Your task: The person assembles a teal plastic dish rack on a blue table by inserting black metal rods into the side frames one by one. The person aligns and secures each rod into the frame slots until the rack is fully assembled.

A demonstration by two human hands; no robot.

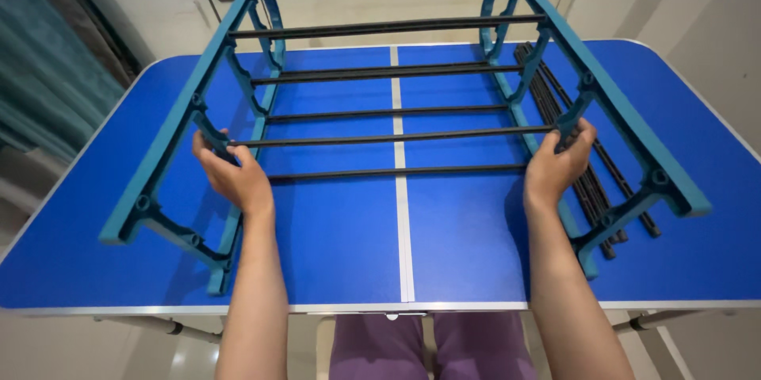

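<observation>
Your left hand (230,176) and right hand (555,168) each clasp a teal plastic side frame (170,130) of the rack; one thin black metal rod (392,140) spans crosswise between both grips.

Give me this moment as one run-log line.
left hand: grips left frame | right hand: grips right frame | rack rods: fitted | spare rods: on table
</observation>
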